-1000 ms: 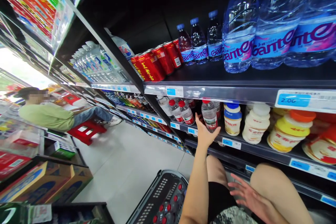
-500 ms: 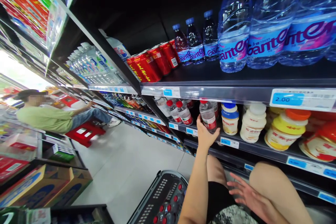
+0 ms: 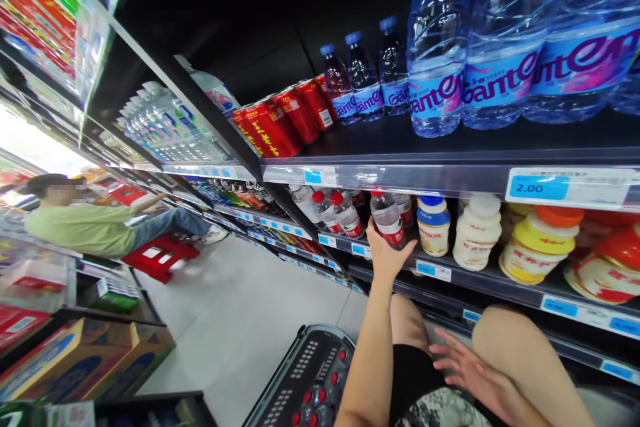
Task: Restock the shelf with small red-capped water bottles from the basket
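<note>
My left hand [image 3: 389, 250] is cupped around a clear plastic water bottle [image 3: 387, 219] with a red cap and red label, at the front of the lower shelf. Its fingers lie along the bottle's left side, and the thumb points out to the right. Similar red-capped bottles [image 3: 345, 215] stand just left of it. To the right is a jar-shaped drink bottle [image 3: 433, 225] with a blue cap. My right hand [image 3: 465, 363] hovers over my lap, fingers spread, holding nothing. A dark shopping basket [image 3: 300, 363] with several red-capped bottles inside sits on the floor.
The shelf edge [image 3: 440, 180] overhangs the lower row. Above it stand large blue water bottles [image 3: 435, 73] and red cans [image 3: 270, 127]. White and yellow-topped jars [image 3: 537, 243] line the right. A person [image 3: 80, 220] sits on a red stool at left, near cardboard boxes [image 3: 75, 353].
My left hand and the bottle have shifted slightly left and inward, and the cap now sits closer under the shelf edge. The view has turned a little. My right hand stays over my lap.
</note>
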Motion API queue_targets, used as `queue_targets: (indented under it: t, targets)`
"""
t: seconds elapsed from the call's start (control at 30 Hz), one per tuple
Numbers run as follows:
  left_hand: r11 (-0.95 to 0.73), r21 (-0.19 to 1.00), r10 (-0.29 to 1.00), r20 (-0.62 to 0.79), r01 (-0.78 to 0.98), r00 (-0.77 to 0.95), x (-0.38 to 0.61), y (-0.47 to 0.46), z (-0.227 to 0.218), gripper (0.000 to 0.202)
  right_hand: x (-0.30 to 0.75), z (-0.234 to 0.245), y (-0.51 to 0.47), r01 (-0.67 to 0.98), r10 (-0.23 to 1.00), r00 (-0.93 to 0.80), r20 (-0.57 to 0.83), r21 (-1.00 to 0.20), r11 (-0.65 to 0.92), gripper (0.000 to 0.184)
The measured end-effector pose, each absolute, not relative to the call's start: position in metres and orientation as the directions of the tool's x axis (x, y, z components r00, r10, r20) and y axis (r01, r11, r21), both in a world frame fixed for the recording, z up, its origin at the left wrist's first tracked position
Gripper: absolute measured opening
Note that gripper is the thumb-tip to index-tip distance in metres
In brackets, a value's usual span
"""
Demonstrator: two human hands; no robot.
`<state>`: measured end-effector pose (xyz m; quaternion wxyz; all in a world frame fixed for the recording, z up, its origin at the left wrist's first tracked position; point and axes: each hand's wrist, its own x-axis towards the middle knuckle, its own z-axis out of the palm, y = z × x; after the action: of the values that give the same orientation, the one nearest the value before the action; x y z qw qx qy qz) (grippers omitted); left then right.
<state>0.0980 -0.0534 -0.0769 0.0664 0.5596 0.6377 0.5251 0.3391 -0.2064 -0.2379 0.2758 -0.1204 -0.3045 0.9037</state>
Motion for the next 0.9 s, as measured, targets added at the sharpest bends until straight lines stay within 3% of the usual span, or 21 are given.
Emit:
queue_targets:
  t: [0.13,0.3,0.4,0.5,0.73,0.83,0.9]
  targets:
    - [-0.088,0.796,0.745,0.452,0.599,-0.491,0.102,-0.05,-0.077,0.11,0.338,-0.239,-0.209,-0.417,0.572,-0.818,-0.052,-0.631,-0.654,0.079]
    - [-0.247,0.813,0.885,0.411,0.527,-0.219,0.092,-0.054,-0.069,0.112,0.34,-0.242,-0.209,-0.437,0.586,-0.808,-0.052,-0.614,-0.657,0.081]
    - [-0.164,0.757,0.822,0.459,0.632,-0.336,0.095,-0.052,-0.071,0.126,0.339,-0.242,-0.207,-0.434,0.585,-0.81,-0.049,-0.62,-0.654,0.08]
    - [-0.069,0.803,0.771,0.419,0.592,-0.479,0.101,-0.049,-0.073,0.126,0.337,-0.242,-0.206,-0.415,0.572,-0.818,-0.054,-0.633,-0.653,0.079]
    - [-0.202,0.858,0.874,0.376,0.473,-0.309,0.093,-0.055,-0.071,0.12,0.34,-0.236,-0.208,-0.426,0.583,-0.81,-0.057,-0.627,-0.653,0.08]
    - [-0.266,0.849,0.875,0.411,0.457,-0.255,0.089,-0.06,-0.066,0.126,0.34,-0.234,-0.207,-0.423,0.579,-0.814,-0.045,-0.638,-0.644,0.08]
    - [-0.357,0.856,0.848,0.465,0.374,-0.254,0.083,-0.059,-0.053,0.117,0.34,-0.236,-0.207,-0.424,0.572,-0.819,-0.041,-0.629,-0.652,0.079]
